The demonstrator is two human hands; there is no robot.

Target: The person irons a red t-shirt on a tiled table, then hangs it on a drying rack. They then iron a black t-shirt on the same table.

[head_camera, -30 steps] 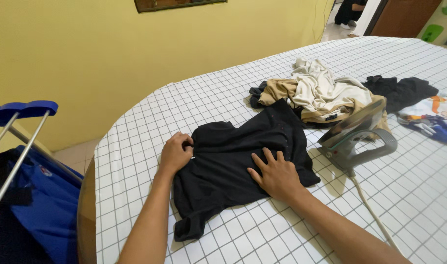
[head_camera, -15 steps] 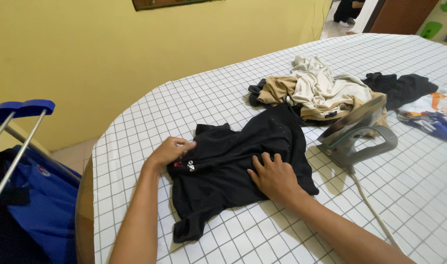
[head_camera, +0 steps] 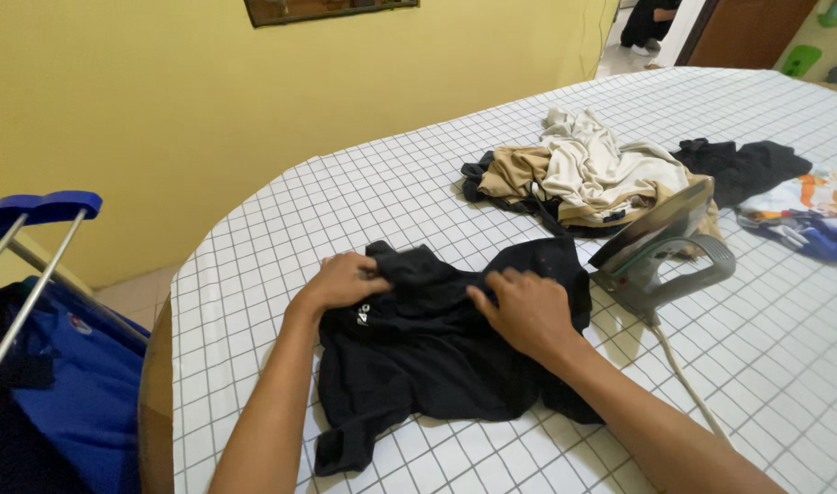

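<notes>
— Black shirt (head_camera: 437, 352) near the table's (head_camera: 345, 197) left edge; is it being folded?
— Seemingly. Left hand (head_camera: 345, 279) pinches its top, right hand (head_camera: 526, 311) grips bunched cloth beside the iron (head_camera: 661, 252). Next it likely needs flattening.

Black shirt (head_camera: 428, 357): fabric under both hands hidden. Iron (head_camera: 661, 252) cord runs off bottom edge. Blue drying rack (head_camera: 34, 209) cropped at left edge. Patterned garment (head_camera: 807, 215) cropped at right edge.
</notes>
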